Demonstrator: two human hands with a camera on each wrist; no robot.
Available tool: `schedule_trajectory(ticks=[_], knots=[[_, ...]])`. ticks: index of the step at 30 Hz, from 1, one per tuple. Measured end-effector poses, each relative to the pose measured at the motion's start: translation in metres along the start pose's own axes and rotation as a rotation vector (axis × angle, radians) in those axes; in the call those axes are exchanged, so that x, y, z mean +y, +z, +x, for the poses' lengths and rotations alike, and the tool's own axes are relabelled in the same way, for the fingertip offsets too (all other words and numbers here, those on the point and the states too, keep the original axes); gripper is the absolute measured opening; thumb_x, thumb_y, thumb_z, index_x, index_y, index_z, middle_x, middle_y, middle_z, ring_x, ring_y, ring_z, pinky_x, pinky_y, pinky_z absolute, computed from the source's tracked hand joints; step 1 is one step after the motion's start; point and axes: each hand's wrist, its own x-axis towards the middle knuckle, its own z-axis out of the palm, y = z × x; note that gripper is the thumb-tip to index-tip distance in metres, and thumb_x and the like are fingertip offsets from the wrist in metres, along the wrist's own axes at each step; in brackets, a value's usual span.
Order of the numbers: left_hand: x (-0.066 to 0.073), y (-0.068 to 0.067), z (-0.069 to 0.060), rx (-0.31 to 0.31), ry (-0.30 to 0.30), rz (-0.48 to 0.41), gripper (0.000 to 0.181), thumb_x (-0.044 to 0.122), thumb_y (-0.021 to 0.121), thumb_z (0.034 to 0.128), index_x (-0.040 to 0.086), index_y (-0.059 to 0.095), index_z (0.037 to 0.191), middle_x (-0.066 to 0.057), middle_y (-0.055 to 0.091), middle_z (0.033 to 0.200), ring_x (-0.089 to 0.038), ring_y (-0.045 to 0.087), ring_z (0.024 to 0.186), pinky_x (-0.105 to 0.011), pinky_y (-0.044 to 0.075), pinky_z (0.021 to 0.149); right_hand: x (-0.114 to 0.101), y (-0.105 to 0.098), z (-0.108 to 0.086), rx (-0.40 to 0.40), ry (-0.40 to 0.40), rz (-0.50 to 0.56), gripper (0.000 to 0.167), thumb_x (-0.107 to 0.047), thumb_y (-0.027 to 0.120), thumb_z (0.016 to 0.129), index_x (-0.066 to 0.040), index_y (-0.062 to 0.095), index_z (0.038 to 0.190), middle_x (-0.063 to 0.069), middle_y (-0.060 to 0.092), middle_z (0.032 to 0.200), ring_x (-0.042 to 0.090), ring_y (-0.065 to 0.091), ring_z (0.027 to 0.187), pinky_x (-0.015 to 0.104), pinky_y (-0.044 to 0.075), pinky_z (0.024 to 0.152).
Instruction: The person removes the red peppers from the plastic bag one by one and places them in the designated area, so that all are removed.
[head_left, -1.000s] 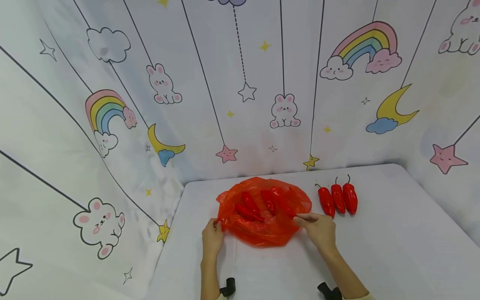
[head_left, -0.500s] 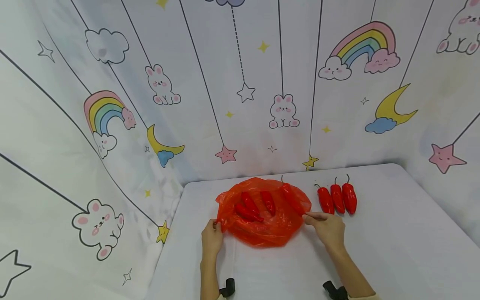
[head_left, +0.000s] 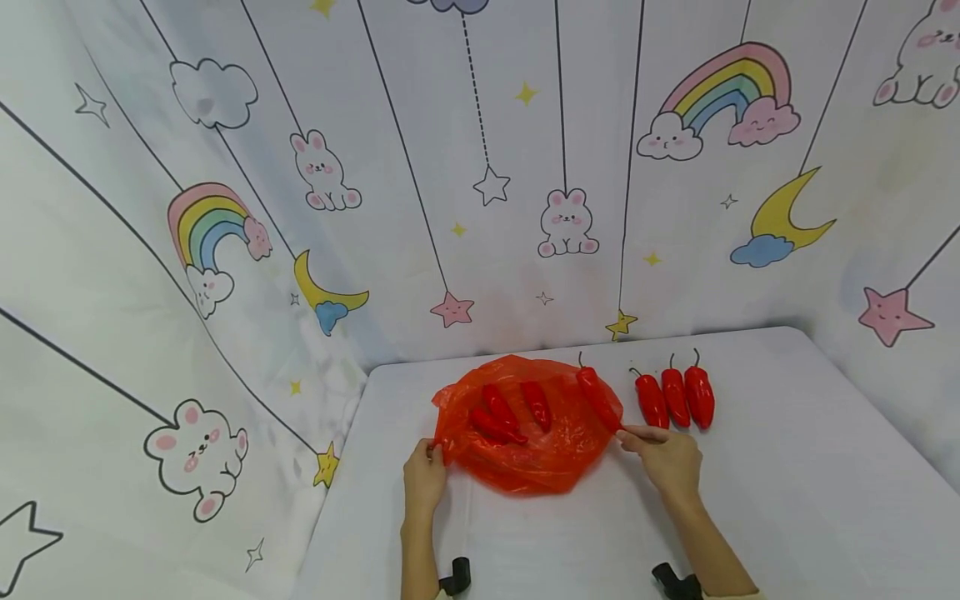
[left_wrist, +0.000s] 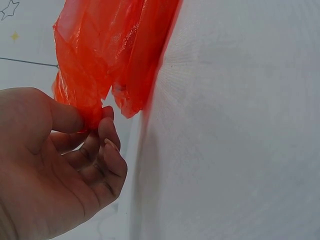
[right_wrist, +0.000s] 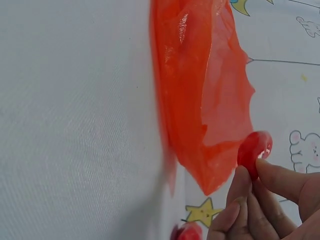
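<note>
A red plastic bag (head_left: 517,475) lies spread on the table, with several red chili peppers (head_left: 498,404) inside its open middle. My left hand (head_left: 424,475) pinches the bag's left edge between thumb and fingers; the left wrist view shows the gathered red film (left_wrist: 92,112) in that pinch. My right hand (head_left: 667,458) pinches the tip of another red chili pepper (head_left: 597,398), which is over the bag's right side, stem pointing away. In the right wrist view the same pepper (right_wrist: 254,150) sits between thumb and fingertips, beside the bag's edge (right_wrist: 210,170).
To the right of the bag, 3 red chili peppers (head_left: 675,396) lie in a row on the white table (head_left: 795,492). Behind the table hangs a white cloth (head_left: 502,267) printed with rabbits, stars and rainbows.
My right hand has moved right and slightly towards me, taking the chili pepper from over the other peppers to the bag's right side. The left hand stays on the bag's edge.
</note>
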Motion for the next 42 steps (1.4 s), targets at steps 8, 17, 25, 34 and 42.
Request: schedule_trajectory(ticks=[8, 17, 25, 34, 42], knots=[[-0.002, 0.002, 0.001, -0.005, -0.005, 0.004, 0.016, 0.007, 0.057, 0.1047, -0.002, 0.067, 0.113, -0.009, 0.065, 0.087, -0.021, 0.058, 0.074, -0.036, 0.052, 0.068, 0.007, -0.006, 0.006, 0.058, -0.009, -0.024, 0.041, -0.041, 0.075, 0.096, -0.008, 0.078, 0.120, 0.010, 0.080, 0.098, 0.030, 0.067, 0.101, 0.029, 0.050, 0.071], [-0.001, 0.001, 0.001, -0.012, -0.007, 0.002, 0.017, 0.007, 0.056, 0.1048, -0.002, 0.067, 0.114, -0.009, 0.064, 0.087, -0.021, 0.057, 0.074, -0.035, 0.051, 0.067, 0.016, -0.011, 0.009, 0.085, 0.004, -0.003, 0.044, -0.043, 0.077, 0.095, -0.008, 0.078, 0.121, 0.010, 0.080, 0.098, 0.031, 0.070, 0.099, 0.024, 0.050, 0.068], [0.000, 0.001, 0.000, 0.009, 0.015, -0.001, 0.014, 0.006, 0.058, 0.1036, -0.002, 0.068, 0.110, -0.008, 0.066, 0.085, -0.020, 0.059, 0.073, -0.034, 0.051, 0.066, 0.023, -0.011, 0.012, 0.125, 0.005, -0.009, 0.038, -0.040, 0.079, 0.093, -0.008, 0.081, 0.113, 0.008, 0.080, 0.092, 0.019, 0.067, 0.090, 0.027, 0.048, 0.067], [0.001, 0.001, 0.000, 0.006, 0.028, -0.006, 0.015, 0.006, 0.058, 0.1036, -0.003, 0.068, 0.110, -0.011, 0.068, 0.087, -0.022, 0.061, 0.075, -0.038, 0.052, 0.069, 0.027, -0.012, 0.013, 0.139, 0.095, 0.027, 0.040, -0.040, 0.079, 0.093, -0.005, 0.081, 0.113, 0.008, 0.080, 0.092, 0.026, 0.065, 0.101, 0.022, 0.048, 0.067], [0.001, 0.001, 0.000, -0.012, 0.015, -0.006, 0.016, 0.005, 0.056, 0.1047, -0.003, 0.067, 0.112, -0.010, 0.067, 0.089, -0.021, 0.060, 0.076, -0.037, 0.053, 0.069, 0.034, -0.014, 0.020, 0.098, 0.130, 0.190, 0.040, -0.030, 0.077, 0.096, 0.003, 0.076, 0.119, 0.016, 0.079, 0.100, 0.017, 0.078, 0.079, 0.019, 0.057, 0.070]])
